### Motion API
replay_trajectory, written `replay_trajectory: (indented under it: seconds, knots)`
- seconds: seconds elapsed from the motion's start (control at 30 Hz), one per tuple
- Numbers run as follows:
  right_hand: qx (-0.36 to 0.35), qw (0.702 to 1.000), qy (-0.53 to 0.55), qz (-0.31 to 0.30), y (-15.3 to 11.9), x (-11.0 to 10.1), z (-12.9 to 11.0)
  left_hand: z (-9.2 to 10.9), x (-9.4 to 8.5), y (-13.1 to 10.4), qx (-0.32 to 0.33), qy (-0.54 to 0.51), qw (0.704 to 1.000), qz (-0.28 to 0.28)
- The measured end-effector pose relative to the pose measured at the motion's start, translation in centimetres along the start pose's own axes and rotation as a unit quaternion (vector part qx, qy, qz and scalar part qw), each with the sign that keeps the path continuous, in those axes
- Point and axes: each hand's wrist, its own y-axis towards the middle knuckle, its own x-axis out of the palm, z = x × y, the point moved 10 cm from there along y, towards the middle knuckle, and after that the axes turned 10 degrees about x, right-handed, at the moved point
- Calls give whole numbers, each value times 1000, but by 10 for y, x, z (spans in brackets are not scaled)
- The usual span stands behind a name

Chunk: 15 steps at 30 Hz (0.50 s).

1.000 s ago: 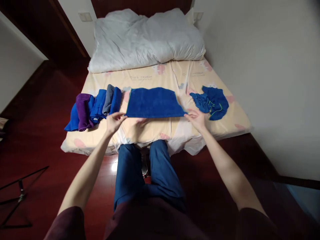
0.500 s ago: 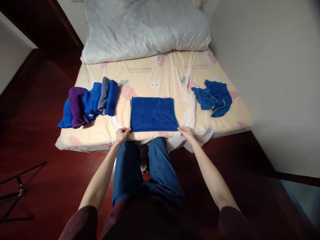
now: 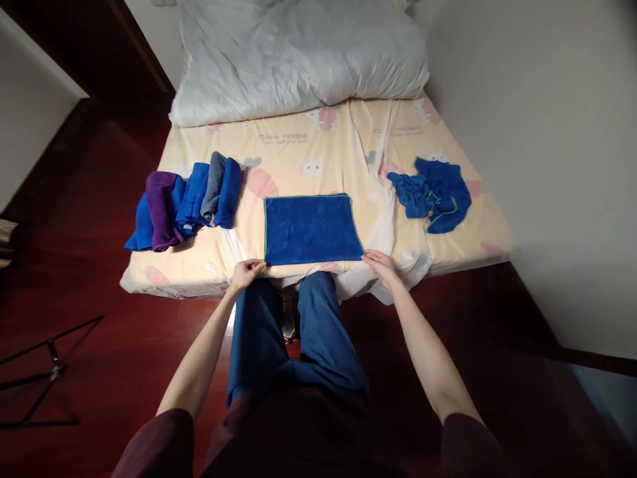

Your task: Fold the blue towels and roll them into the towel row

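Left hand (image 3: 245, 273) and right hand (image 3: 379, 264) each pinch a near corner of the flat, rectangular, plush blue towel (image 3: 311, 228) on the bed (image 3: 318, 149).

The blue towel (image 3: 311, 229) lies flat on the bed's near edge, a neat rectangle (thin green piping along its borders), its two near corners at the person's fingertips.
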Motion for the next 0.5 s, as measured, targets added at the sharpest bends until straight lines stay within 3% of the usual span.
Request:
replay_trajectory:
  seconds: [0.13, 0.23, 0.33, 0.5]
  knots:
    - [-6, 997, -78, 10, 1, -1, -8, 4, 1, 8, 20, 51, 998, -27]
    - [-27, 994, -110, 11, 0, -1, -16, 0, -12, 9, 28, 85, 996, -25]
    - [-18, 991, -132, -31, -4, 6, -13, -6, -26, 3, 35, 119, 992, -28]
    - [46, 982, -157, -92, -10, 14, -1, -8, -24, -6, 43, 173, 976, -124]
